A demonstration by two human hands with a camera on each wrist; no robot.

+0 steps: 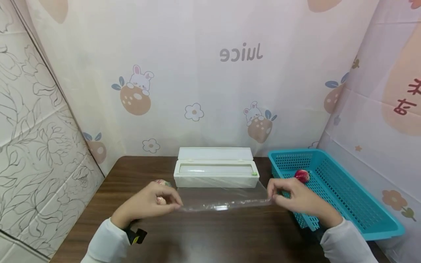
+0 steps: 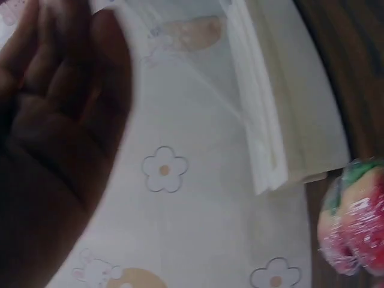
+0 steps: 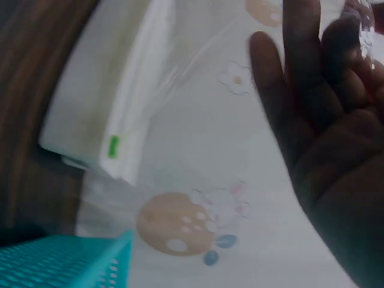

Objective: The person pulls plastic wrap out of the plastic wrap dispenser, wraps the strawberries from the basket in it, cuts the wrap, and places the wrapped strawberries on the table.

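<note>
A sheet of clear plastic wrap [image 1: 220,204] stretches between my two hands, running back to a white wrap dispenser box [image 1: 215,181] whose lid [image 1: 215,153] stands raised. At the left end of its front edge, my left hand [image 1: 152,200] pinches the film between thumb and fingertips. My right hand [image 1: 297,197] pinches the opposite corner, near the blue basket. Behind the left hand, partly hidden by it, lies a film-wrapped bundle of red, green and pale pieces [image 2: 357,222]. The left wrist view shows it beside the dispenser's end.
A blue perforated basket [image 1: 358,204] stands at the right, holding a dark red round item [image 1: 302,176]. The dark wooden table [image 1: 210,237] meets a printed curtain [image 1: 204,80] at the back. A green slider [image 3: 113,146] sits on the dispenser's right end.
</note>
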